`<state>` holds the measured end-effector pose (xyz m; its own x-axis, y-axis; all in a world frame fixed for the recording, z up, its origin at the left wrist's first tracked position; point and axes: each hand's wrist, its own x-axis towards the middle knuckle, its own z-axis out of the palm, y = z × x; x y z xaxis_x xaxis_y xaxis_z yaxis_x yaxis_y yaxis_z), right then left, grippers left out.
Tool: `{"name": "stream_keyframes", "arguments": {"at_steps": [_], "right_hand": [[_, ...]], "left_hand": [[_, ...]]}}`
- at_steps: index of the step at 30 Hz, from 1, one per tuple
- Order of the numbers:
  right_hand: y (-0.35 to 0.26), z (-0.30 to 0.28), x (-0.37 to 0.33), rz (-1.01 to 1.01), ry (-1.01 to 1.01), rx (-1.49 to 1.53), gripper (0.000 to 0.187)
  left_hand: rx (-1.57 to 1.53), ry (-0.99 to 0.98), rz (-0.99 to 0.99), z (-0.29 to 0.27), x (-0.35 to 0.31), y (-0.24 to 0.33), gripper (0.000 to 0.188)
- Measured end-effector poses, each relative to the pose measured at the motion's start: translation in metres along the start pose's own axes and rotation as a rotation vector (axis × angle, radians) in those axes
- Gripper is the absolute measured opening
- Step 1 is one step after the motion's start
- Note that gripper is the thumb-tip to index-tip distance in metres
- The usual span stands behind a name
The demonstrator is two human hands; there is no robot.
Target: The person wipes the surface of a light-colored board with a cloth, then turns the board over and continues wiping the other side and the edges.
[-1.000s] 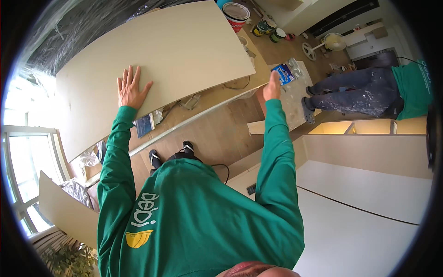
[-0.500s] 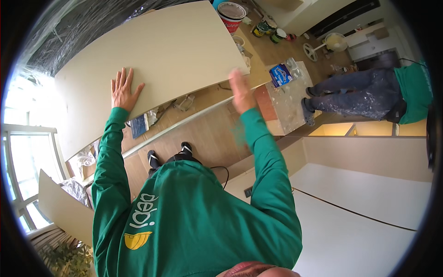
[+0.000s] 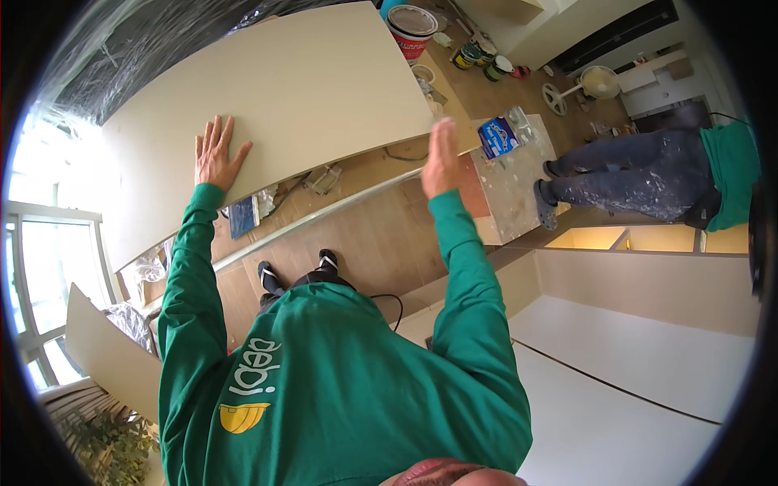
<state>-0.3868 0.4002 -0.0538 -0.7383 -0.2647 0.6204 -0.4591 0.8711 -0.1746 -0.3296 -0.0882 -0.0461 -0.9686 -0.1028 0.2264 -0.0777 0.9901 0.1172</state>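
A large cream-coloured board (image 3: 284,81) lies across a worktable in front of me. My left hand (image 3: 215,154) rests flat on it near its front edge, fingers spread, holding nothing. Just off the board's right end is my right hand (image 3: 442,162), slightly blurred and seen edge-on. Its fingers are stretched out, with nothing visible in them. Whether it touches the board's edge I cannot tell. Under the board's front edge, the tabletop (image 3: 366,180) shows with small items on it, among them a dark blue flat piece (image 3: 241,219).
A red paint bucket (image 3: 412,36) and a tape roll (image 3: 423,74) stand beyond the board's right end. Further right are a blue-labelled can (image 3: 497,138) on a stained surface, and another person's paint-spattered legs (image 3: 632,174). A second panel (image 3: 105,348) leans at the left near a window.
My right hand has shifted a little right, away from the board's end, and now points more upward. The left hand stays flat on the board.
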Motion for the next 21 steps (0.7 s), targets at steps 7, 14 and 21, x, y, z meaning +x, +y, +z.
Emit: {"name": "stream_keyframes", "arguments": {"at_steps": [7, 14, 21], "right_hand": [[0.041, 0.015, -0.008, 0.096, -0.013, 0.009, 0.067], [0.002, 0.006, 0.003, -0.031, -0.235, 0.088, 0.070], [-0.013, -0.004, 0.023, 0.059, -0.354, 0.026, 0.075]], "left_hand": [[-0.024, 0.014, 0.013, 0.002, 0.004, 0.001, 0.079], [-0.013, 0.023, 0.010, 0.000, 0.000, 0.003, 0.078], [-0.133, 0.013, 0.048, -0.002, -0.003, -0.016, 0.078]]}}
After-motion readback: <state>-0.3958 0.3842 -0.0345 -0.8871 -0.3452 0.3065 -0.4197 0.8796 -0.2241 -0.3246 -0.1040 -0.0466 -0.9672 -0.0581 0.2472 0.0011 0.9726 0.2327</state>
